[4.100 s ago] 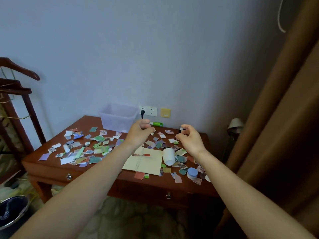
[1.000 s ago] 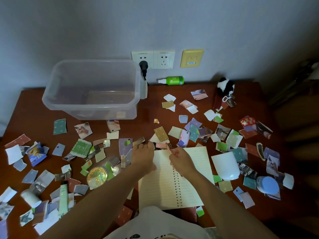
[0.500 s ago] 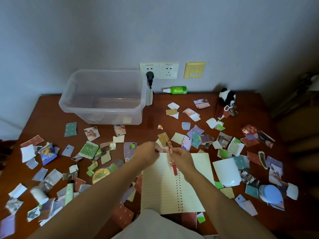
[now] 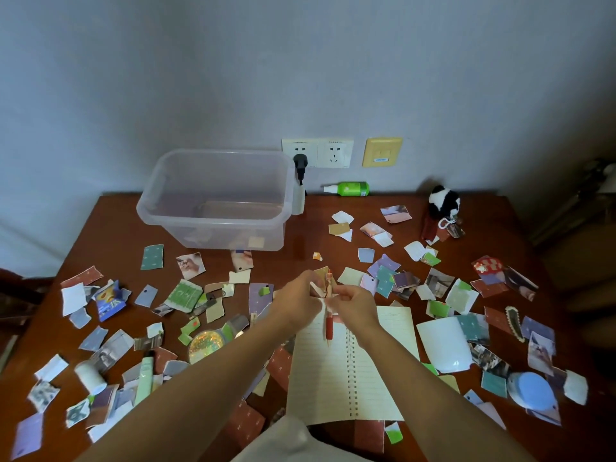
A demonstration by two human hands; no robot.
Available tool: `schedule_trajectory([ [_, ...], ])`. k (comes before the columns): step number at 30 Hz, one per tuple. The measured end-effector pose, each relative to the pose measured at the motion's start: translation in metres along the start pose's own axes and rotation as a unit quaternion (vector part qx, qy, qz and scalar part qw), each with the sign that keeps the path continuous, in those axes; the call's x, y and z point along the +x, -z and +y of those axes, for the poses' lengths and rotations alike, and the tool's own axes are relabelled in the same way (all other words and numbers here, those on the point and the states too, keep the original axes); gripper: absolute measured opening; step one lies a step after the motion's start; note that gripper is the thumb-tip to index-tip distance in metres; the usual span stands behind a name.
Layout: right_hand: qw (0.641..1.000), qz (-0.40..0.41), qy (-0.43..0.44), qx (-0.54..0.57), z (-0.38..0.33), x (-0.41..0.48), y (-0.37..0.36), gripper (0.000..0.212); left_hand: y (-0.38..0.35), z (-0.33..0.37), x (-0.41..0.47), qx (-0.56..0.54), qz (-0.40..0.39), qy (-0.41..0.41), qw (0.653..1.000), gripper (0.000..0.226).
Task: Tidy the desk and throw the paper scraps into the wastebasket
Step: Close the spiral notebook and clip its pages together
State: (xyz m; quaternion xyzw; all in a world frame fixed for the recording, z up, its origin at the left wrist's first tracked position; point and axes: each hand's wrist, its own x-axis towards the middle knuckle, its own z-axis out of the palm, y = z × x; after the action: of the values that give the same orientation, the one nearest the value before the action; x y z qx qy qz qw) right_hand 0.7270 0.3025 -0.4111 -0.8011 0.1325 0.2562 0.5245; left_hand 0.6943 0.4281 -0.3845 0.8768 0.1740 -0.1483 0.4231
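Several torn paper scraps (image 4: pixel 185 294) of many colours litter the brown desk (image 4: pixel 113 228). An open spiral notebook (image 4: pixel 346 371) lies at the front middle. Above its far edge my right hand (image 4: pixel 355 308) holds a red pen (image 4: pixel 329 323), tip pointing down toward the page. My left hand (image 4: pixel 296 300) meets it from the left, its fingers pinching the pen's upper end; a small pale scrap may also be there, though I cannot tell. No wastebasket is in view.
A clear plastic bin (image 4: pixel 218 198) stands at the back left. A green spray bottle (image 4: pixel 350 189) and a panda toy (image 4: pixel 443 203) lie by the wall. A white mug (image 4: pixel 445 345), a blue lid (image 4: pixel 533 393), a glitter globe (image 4: pixel 206 343) and a white roll (image 4: pixel 89 376) sit among the scraps.
The pen has been lifted off the notebook and turned upright between both hands. The view has pulled back and up slightly.
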Motion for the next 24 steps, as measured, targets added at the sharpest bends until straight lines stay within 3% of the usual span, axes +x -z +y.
schedule_trajectory([
  [8,0.998,-0.001,0.041,-0.038,-0.005,-0.005,0.009,0.026,-0.003,0.008,0.000,-0.024,0.029,-0.002,0.999,0.033],
  [24,0.997,-0.049,0.028,-0.051,0.005,-0.022,0.017,0.039,-0.008,0.013,0.003,-0.086,0.069,0.064,0.992,0.046],
])
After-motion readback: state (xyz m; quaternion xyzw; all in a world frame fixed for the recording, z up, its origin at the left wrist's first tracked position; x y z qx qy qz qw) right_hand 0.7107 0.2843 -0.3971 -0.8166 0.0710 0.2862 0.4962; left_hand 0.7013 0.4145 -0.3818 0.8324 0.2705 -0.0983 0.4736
